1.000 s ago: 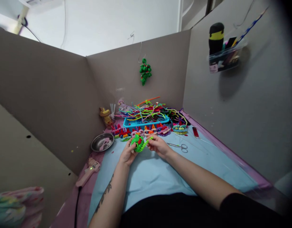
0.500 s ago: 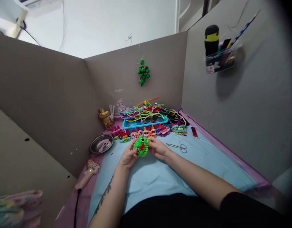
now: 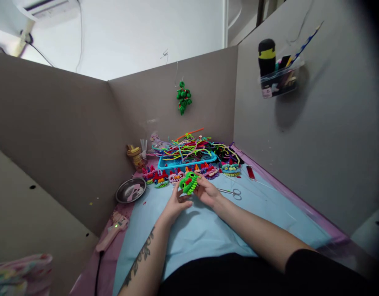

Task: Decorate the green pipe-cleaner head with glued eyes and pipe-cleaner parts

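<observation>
A bright green pipe-cleaner face (image 3: 189, 183) with dark eyes, a red middle and a ribbed, lighter green edge is held up above the blue cloth. My right hand (image 3: 205, 190) pinches it at its right side. Just below and left of it is my left hand (image 3: 176, 205), thumb stretched away from the fingers. Those fingertips reach the green face's left edge; whether they touch it I cannot tell. Behind the hands stands a row of similar colourful pipe-cleaner faces (image 3: 161, 179), partly covered by the green one. Scissors (image 3: 234, 193) lie right of my right hand.
A blue tray (image 3: 171, 165) heaped with pipe cleaners (image 3: 189, 148) stands at the back. On the left are a metal bowl (image 3: 123, 199) and a pink glue gun (image 3: 111, 237) with a cord. Grey panels (image 3: 140, 107) enclose the table; a clear bin (image 3: 280, 84) hangs on the right one.
The green face has risen slightly, tilted and shifted right with my right hand. My left thumb has come off it, and the left hand has opened. The camera view has shifted slightly.
</observation>
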### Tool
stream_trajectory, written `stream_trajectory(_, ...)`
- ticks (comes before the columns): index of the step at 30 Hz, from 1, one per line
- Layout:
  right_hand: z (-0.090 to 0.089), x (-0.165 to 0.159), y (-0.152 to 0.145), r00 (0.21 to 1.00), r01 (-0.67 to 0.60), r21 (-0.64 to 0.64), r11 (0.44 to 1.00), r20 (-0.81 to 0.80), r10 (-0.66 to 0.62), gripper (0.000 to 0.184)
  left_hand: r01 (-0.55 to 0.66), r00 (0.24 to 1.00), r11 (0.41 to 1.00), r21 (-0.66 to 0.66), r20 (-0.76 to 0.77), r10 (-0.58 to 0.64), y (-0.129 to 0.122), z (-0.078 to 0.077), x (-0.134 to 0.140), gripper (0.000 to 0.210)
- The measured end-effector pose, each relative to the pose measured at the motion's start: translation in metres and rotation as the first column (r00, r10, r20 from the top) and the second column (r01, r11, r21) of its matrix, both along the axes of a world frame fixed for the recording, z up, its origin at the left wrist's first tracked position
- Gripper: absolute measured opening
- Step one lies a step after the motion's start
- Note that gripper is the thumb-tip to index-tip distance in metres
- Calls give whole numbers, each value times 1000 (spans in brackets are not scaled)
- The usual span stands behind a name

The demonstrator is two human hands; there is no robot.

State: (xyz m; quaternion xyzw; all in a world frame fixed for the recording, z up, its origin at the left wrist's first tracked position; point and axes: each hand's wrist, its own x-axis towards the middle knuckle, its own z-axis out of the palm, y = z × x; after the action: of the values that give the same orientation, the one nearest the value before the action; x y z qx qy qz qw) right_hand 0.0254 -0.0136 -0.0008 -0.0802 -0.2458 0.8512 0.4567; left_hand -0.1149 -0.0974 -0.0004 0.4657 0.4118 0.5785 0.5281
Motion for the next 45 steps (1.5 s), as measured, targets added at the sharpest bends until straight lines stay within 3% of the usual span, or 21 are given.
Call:
stream_trajectory(3, -1, -1, -1, 1000, -8, 17, 1000, -15, 9, 33, -132, 983, 985, 113, -116, 145, 5, -5, 10, 99)
stream_trajectory(6, -1, -2, -6, 999, -38, 46, 998, 18, 37, 33, -250, 940, 935, 251, -170, 297, 5, -3, 12, 83)
stream_trajectory(11, 2, -1, -12, 995, -63, 67, 996, 84, 57, 37, -289, 897, 902, 320, -240, 372, 2, -3, 2, 65)
stream_trajectory(17, 5, 5, -14, 988, -93, 77, 993, 133, 82, 40, -271, 902, 903, 334, -239, 359, 4, -6, -7, 53)
stream_trajectory(21, 5, 5, -14, 987, -105, 91, 990, 130, 93, 41, -275, 922, 914, 299, -187, 339, 1, 1, -6, 50)
stream_trajectory(29, 1, 4, -11, 991, -103, 69, 992, 87, 97, 40, -303, 953, 932, 198, 68, 295, -3, 13, -3, 78)
stream_trajectory(33, 0, 4, -12, 987, -147, 51, 988, 66, 144, 38, -312, 944, 941, 129, 157, 291, -1, 10, -3, 70)
stream_trajectory(38, -1, 3, -14, 979, -189, 17, 982, 77, 188, 43, -233, 915, 971, 57, 351, 199, -2, 10, 4, 66)
stream_trajectory(45, -5, 1, -15, 965, -242, 23, 970, 109, 238, 40, -181, 885, 981, 64, 446, 134, -3, 9, 2, 57)
